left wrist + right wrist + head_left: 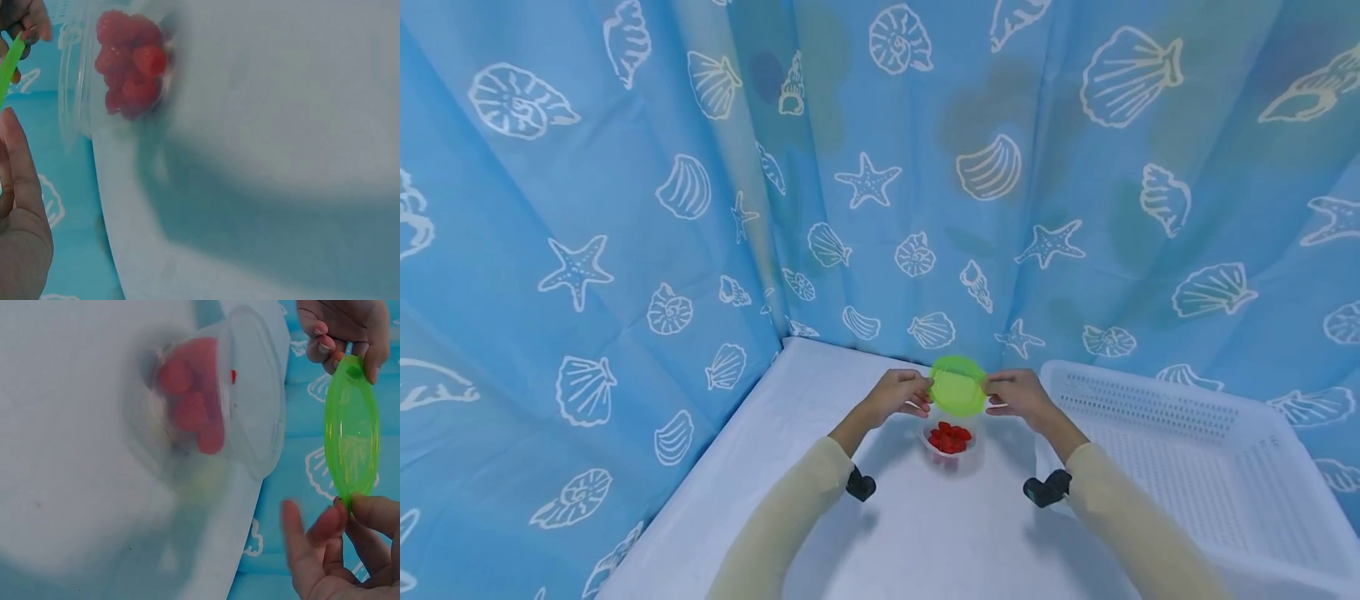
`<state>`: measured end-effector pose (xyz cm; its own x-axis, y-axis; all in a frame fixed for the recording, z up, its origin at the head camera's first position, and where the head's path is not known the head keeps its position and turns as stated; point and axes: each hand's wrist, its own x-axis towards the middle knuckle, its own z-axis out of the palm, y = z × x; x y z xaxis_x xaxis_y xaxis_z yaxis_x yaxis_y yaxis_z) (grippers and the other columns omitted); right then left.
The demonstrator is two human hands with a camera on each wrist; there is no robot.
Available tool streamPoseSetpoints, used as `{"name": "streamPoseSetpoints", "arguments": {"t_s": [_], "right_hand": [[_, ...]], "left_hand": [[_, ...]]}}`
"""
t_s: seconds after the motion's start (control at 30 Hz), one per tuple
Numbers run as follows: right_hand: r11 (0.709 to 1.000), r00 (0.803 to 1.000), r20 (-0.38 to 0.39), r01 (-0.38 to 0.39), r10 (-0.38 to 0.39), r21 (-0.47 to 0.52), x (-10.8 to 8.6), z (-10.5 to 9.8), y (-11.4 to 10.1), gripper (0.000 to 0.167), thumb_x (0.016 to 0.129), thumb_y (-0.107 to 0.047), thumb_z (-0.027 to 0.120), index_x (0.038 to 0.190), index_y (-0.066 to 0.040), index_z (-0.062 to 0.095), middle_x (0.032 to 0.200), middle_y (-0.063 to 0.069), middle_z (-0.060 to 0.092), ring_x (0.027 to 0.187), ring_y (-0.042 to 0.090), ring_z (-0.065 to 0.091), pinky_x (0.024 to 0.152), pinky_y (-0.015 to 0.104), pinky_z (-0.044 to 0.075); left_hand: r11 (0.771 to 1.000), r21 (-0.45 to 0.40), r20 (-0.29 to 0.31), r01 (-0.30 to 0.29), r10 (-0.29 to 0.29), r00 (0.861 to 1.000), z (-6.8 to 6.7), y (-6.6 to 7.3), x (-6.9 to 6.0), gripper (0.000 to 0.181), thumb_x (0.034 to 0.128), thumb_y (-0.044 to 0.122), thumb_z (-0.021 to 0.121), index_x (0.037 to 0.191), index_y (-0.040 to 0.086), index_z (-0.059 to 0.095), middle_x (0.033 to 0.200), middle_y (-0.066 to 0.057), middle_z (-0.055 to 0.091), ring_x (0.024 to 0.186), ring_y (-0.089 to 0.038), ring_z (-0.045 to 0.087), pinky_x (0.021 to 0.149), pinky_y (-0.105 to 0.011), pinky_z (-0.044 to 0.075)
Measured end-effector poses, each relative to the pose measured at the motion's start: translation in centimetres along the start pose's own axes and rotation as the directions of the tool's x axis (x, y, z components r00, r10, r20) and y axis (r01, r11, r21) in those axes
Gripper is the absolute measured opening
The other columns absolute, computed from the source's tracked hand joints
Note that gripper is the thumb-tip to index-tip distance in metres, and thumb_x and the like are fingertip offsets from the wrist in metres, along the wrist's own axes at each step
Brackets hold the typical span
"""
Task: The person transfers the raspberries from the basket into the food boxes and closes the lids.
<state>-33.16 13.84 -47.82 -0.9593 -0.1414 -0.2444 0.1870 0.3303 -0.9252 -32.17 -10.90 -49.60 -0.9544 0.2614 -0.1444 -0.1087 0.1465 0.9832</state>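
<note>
A bright green lid [957, 386] is held up between both hands, its face tilted toward the head camera. My left hand [901, 393] pinches the lid's left edge, and my right hand [1019, 393] pinches its right edge between thumb and fingers. Below the lid, a clear plastic container [253, 394] stands on the table, uncovered. Red berries that look like raspberries [132, 62] lie inside it, several of them. In the right wrist view the lid [352, 431] appears nearly edge-on, apart from the container's rim.
A large white perforated basket [1247, 467] stands on the right of the white-covered table [917, 542]. Behind and to the left hangs a blue curtain [880, 225] with white shell and starfish prints. Black wrist cameras [1047, 489] sit below the sleeves' cuffs.
</note>
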Motion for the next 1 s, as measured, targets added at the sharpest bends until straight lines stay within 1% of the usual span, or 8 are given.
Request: {"name": "streamPoseSetpoints", "arguments": {"t_s": [0.13,0.27,0.43,0.57,0.7,0.8,0.87,1.0], "right_hand": [[1.0,0.999,0.045,-0.012,0.013,-0.017,-0.7,0.5,0.0,0.036,0.097,-0.014,0.059,0.126,0.007,0.058,0.101,0.017,0.064,0.082,0.023,0.065,0.078,0.037,0.058],[0.999,0.997,0.079,-0.008,0.011,-0.035,-1.3,1.0,0.0,0.034,0.098,-0.012,0.058,0.125,0.009,0.058,0.095,0.015,0.066,0.075,0.02,0.066,0.08,0.039,0.057],[0.996,0.999,0.038,-0.017,0.02,-0.093,-1.7,1.6,0.3,0.03,0.096,-0.013,0.061,0.12,0.006,0.062,0.096,0.016,0.067,0.072,0.02,0.067,0.079,0.038,0.058],[0.984,1.0,0.003,-0.002,0.002,-0.177,-2.2,1.9,0.5,0.029,0.094,-0.014,0.065,0.115,0.005,0.063,0.1,0.017,0.066,0.071,0.019,0.067,0.072,0.031,0.059],[0.968,0.999,-0.029,-0.021,0.014,-0.251,-2.8,2.0,0.7,0.025,0.092,-0.013,0.067,0.11,0.004,0.065,0.099,0.017,0.067,0.071,0.019,0.067,0.075,0.036,0.059],[0.959,0.999,-0.044,-0.021,0.009,-0.284,-3.3,2.3,0.7,0.022,0.092,-0.011,0.067,0.108,0.004,0.065,0.098,0.017,0.066,0.071,0.019,0.067,0.079,0.041,0.058],[0.954,0.999,-0.05,-0.003,-0.013,-0.301,-3.3,2.5,0.6,0.021,0.091,-0.01,0.067,0.107,0.004,0.066,0.098,0.017,0.066,0.071,0.019,0.067,0.078,0.041,0.058],[0.924,0.995,-0.063,0.051,-0.081,-0.38,-3.4,2.9,0.6,0.02,0.09,-0.008,0.068,0.105,0.005,0.068,0.097,0.016,0.067,0.07,0.018,0.067,0.069,0.032,0.059]], "left_hand": [[0.996,0.092,-0.037,-0.004,0.007,0.999,-0.4,0.0,-0.7,0.025,0.0954,0.028,0.063,0.097,0.003,0.066,0.088,-0.011,0.066,0.077,-0.021,0.068,0.075,-0.039,0.059],[0.992,0.124,-0.073,0.035,-0.026,0.997,-0.7,-0.1,-1.0,0.022,0.0935,0.022,0.067,0.105,0.003,0.066,0.093,-0.009,0.066,0.081,-0.02,0.067,0.08,-0.042,0.058],[0.977,0.184,-0.084,0.109,-0.095,0.992,-0.7,0.0,-1.3,0.023,0.0917,0.021,0.07,0.107,0.004,0.068,0.095,-0.008,0.067,0.082,-0.019,0.067,0.083,-0.04,0.057],[0.965,0.228,-0.109,0.132,-0.109,0.988,-0.3,-0.2,-1.6,0.02,0.0908,0.022,0.071,0.101,0.005,0.071,0.09,-0.007,0.067,0.076,-0.019,0.067,0.076,-0.036,0.058],[0.962,0.235,-0.102,0.141,-0.12,0.987,0.2,-0.6,-1.8,0.017,0.0902,0.019,0.071,0.097,0.004,0.072,0.084,-0.008,0.069,0.07,-0.017,0.068,0.066,-0.028,0.058],[0.96,0.243,-0.104,0.141,-0.119,0.987,0.5,-0.9,-2.0,0.015,0.09,0.017,0.071,0.096,0.003,0.072,0.081,-0.009,0.07,0.068,-0.016,0.068,0.062,-0.026,0.058],[0.956,0.254,-0.119,0.145,-0.118,0.986,0.4,-0.8,-2.1,0.015,0.0898,0.016,0.071,0.096,0.002,0.072,0.08,-0.009,0.069,0.066,-0.016,0.068,0.062,-0.027,0.058],[0.948,0.272,-0.124,0.166,-0.137,0.983,0.4,-0.7,-2.1,0.014,0.0887,0.014,0.072,0.094,0.001,0.072,0.079,-0.01,0.069,0.065,-0.017,0.069,0.067,-0.033,0.059]]}}
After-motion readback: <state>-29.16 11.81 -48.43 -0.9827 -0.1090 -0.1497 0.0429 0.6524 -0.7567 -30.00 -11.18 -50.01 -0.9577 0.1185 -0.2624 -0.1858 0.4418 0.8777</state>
